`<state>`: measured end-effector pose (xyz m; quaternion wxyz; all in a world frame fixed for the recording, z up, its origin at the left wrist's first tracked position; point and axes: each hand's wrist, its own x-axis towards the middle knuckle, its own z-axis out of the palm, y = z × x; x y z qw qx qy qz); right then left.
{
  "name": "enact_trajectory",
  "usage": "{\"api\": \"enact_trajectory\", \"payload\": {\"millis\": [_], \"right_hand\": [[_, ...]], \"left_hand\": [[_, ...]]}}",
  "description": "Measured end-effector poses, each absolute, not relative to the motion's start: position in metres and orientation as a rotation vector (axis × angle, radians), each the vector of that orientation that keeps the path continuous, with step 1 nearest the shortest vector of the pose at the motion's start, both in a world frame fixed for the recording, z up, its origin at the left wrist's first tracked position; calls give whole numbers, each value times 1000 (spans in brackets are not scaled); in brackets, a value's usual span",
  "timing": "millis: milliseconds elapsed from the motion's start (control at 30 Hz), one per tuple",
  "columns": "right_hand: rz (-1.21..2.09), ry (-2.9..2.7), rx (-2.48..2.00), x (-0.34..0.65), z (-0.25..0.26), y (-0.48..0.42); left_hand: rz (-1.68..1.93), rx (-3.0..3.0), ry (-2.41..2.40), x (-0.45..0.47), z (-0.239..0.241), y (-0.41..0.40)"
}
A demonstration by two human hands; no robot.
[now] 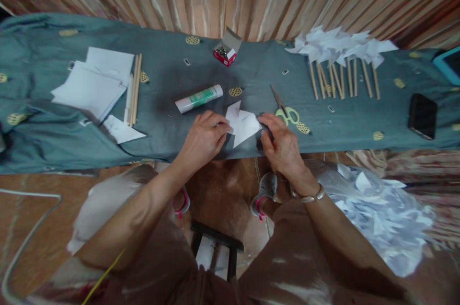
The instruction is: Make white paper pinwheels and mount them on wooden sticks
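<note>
Head view: both hands were on a cut white paper piece (244, 125) lying at the near edge of the grey table cloth (161, 70), between glue stick (199, 98) and scissors (287, 112). Left hand (203, 138) pinched the piece's left corner, fingers curled. Right hand (282, 144) pinched the right corner, fingertips closed on the edge. Flaps looked partly folded up, so the step was probably shaping or folding the piece. Judgement: a further fold would need one hand pinning the centre flat while the other works a flap. Open pin box (225, 51) sat behind, finished pinwheels (341, 46) far right, well apart.
</note>
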<state>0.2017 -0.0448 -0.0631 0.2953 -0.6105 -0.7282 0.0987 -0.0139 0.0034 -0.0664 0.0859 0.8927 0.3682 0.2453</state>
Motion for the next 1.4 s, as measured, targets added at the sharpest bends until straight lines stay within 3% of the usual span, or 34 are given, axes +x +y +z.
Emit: {"api": "enact_trajectory", "payload": {"millis": [967, 1400], "right_hand": [[462, -1911, -1617, 199, -56, -51], [715, -1707, -1442, 201, -56, -44]], "left_hand": [[693, 2783, 1030, -1, -64, -11], [770, 2759, 917, -3, -65, -18]]}}
